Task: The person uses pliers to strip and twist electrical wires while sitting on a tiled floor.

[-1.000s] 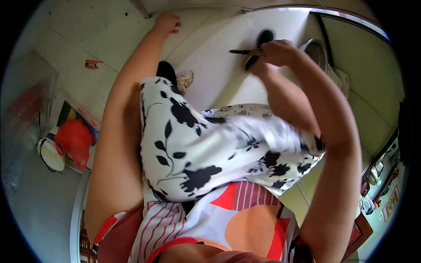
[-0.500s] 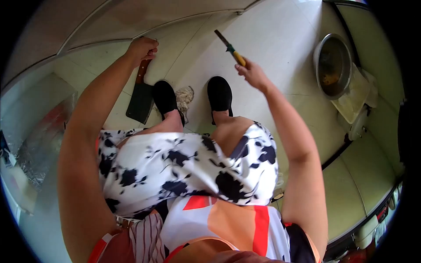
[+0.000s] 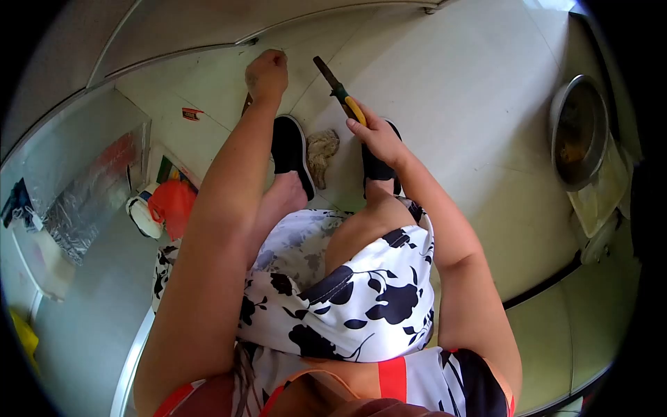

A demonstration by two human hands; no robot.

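Observation:
My right hand (image 3: 379, 139) is closed round a tool (image 3: 351, 108) with yellow and green handles, its narrow dark end pointing up and left, above the right black shoe (image 3: 381, 165). My left hand (image 3: 267, 73) is a fist near the cabinet base; what it holds, if anything, is hidden. Just below it, the brown wooden handle of a cleaver (image 3: 246, 104) shows beside my wrist, its blade hidden by my forearm. Between the black shoes lies a crumpled tan bundle (image 3: 322, 154) on the floor.
At the right stands a metal basin (image 3: 558, 132) with yellowish bits, beside a pale tray (image 3: 594, 208). A red bag (image 3: 172, 207) and a small red packet (image 3: 192, 114) are at the left. A cabinet edge (image 3: 187, 52) runs across the top left.
The view has shifted. The tool, low over the right shoe at first, is now raised with its dark end up. My left forearm now covers the cleaver blade that showed half a second ago.

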